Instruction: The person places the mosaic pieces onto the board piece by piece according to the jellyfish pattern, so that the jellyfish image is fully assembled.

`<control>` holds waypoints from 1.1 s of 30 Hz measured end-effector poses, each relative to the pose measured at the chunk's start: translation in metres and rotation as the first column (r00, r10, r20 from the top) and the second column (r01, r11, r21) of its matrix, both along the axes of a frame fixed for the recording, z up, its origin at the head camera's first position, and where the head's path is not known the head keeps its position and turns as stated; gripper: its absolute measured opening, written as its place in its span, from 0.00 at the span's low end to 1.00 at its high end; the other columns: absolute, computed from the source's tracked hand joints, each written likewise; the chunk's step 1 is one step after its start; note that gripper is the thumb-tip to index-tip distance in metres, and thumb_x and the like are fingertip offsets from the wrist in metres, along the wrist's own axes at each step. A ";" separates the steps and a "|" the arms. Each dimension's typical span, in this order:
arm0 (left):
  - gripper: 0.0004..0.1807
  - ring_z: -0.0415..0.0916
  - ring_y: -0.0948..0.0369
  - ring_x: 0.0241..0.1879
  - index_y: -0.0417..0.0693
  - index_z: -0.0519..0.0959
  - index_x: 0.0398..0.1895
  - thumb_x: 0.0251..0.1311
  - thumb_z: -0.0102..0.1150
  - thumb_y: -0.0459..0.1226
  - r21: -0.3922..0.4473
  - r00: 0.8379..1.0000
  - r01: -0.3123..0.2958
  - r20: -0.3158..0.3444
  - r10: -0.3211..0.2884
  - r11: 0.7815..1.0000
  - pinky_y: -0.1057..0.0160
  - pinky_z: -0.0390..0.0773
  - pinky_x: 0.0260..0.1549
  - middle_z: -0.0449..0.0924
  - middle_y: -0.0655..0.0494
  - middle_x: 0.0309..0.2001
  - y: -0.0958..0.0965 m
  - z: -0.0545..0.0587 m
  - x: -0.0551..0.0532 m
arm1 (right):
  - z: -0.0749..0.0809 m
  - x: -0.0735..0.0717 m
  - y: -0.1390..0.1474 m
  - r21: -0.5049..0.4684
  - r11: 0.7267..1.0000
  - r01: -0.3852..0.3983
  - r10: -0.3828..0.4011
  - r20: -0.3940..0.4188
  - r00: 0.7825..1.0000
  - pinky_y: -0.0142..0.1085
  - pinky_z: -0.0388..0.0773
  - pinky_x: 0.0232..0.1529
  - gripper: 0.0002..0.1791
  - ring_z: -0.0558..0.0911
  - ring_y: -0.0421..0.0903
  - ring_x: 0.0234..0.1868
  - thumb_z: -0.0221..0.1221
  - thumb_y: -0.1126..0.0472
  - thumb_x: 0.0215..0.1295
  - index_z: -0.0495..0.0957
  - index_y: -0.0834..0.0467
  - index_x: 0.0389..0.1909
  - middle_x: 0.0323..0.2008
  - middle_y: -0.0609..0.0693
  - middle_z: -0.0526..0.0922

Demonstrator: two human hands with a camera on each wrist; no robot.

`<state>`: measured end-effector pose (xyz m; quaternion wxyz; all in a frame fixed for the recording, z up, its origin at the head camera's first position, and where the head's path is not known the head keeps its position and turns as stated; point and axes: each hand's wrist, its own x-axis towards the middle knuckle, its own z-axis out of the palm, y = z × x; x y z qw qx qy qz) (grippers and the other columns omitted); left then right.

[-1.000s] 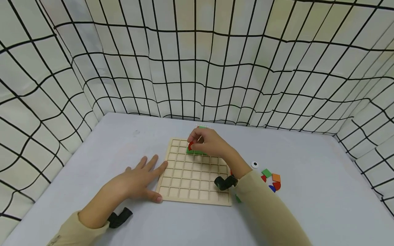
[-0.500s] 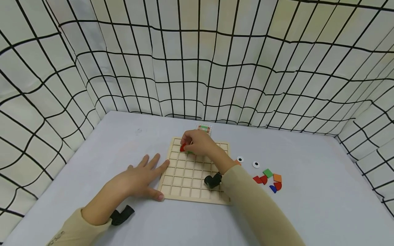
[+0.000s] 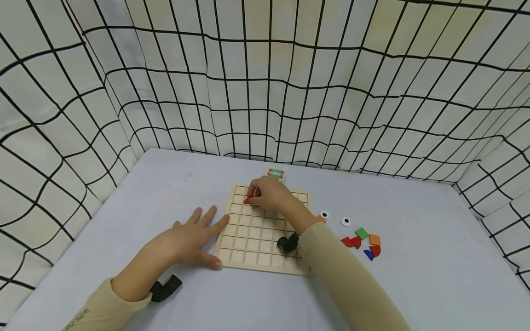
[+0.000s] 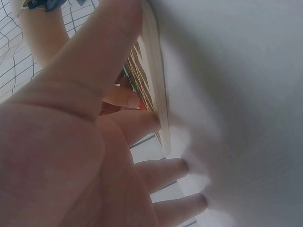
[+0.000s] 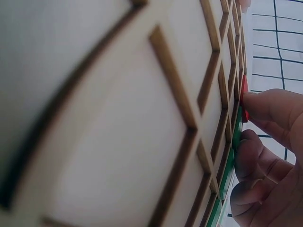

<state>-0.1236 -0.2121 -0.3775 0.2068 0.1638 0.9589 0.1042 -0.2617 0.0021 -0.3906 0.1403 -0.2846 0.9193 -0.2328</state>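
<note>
A square wooden grid board [image 3: 244, 243] lies on the table. My left hand [image 3: 186, 239] is spread flat at its left side, with thumb and index finger touching the board's edge. My right hand [image 3: 269, 194] reaches over the far part of the board and pinches a red piece [image 3: 248, 200] between thumb and finger, at a cell near the upper left. In the right wrist view the red piece [image 5: 245, 101] is tilted against the grid. Green pieces [image 5: 227, 166] sit in cells beside it, beneath my curled fingers; in the head view the hand covers them.
A small pattern card [image 3: 276, 173] lies behind the board. Right of the board are eye discs [image 3: 345, 221], a green square [image 3: 362, 233], an orange square [image 3: 374, 240], a blue piece [image 3: 369, 254] and several red ones [image 3: 375, 250]. A black mesh stands around the table.
My right hand has moved left with the red piece, from above the green pieces to the cell left of them, and the piece is now lower. The left hand keeps its place.
</note>
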 end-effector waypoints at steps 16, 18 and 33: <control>0.60 0.39 0.29 0.75 0.55 0.52 0.80 0.46 0.67 0.67 -0.011 1.000 0.018 -0.013 -0.018 1.000 0.17 0.52 0.54 0.42 0.36 0.79 0.003 -0.001 -0.002 | 0.019 0.014 0.052 -0.137 0.990 0.036 -0.039 -0.017 0.999 0.40 0.76 0.38 0.12 0.78 0.47 0.35 0.61 0.57 0.69 0.82 0.53 0.51 0.42 0.48 0.80; 0.61 0.39 0.28 0.75 0.55 0.52 0.80 0.46 0.67 0.67 -0.013 1.000 0.021 -0.016 -0.021 1.000 0.17 0.52 0.53 0.42 0.36 0.79 0.003 -0.001 -0.002 | 0.019 0.017 0.068 -0.166 0.985 0.050 -0.054 -0.018 0.998 0.39 0.77 0.36 0.13 0.77 0.46 0.35 0.61 0.56 0.69 0.81 0.54 0.52 0.41 0.48 0.80; 0.61 0.38 0.27 0.74 0.53 0.53 0.80 0.46 0.69 0.65 -0.001 1.000 0.010 -0.004 -0.010 1.000 0.16 0.51 0.52 0.42 0.34 0.79 0.004 0.001 0.000 | 0.018 0.048 0.185 -0.130 0.958 0.254 -0.254 0.016 0.967 0.37 0.79 0.36 0.14 0.78 0.48 0.41 0.61 0.53 0.68 0.81 0.53 0.51 0.42 0.47 0.82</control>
